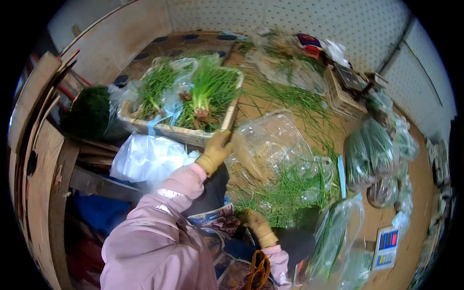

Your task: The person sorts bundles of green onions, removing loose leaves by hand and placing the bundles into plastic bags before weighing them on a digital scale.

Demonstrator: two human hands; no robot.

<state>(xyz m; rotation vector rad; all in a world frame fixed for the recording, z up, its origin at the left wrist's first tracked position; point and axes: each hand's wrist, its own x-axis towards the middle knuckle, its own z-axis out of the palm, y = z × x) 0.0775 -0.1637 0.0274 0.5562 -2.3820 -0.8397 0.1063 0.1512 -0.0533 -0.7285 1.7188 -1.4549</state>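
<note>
My left hand [216, 153], in a tan work glove, is at the near right corner of a pale plastic crate [181, 137], its fingers closed on the rim. The crate is lined with clear plastic and holds green onions [208, 92], with roots and soil at the bundle's base. My right hand [257, 226], gloved alike, is low by my lap, beside loose green leaves [295, 193] strewn on clear plastic sheeting [270, 140]. Its fingers are bent down and partly hidden, so what they hold, if anything, does not show.
Full plastic bags of greens [369, 152] stand at the right. A long bag of green onions [331, 237] lies near a digital scale [385, 247]. A beige crate [340, 96] stands at the back right. Wooden boards [41, 145] edge the left, beside a white plastic bag [147, 159].
</note>
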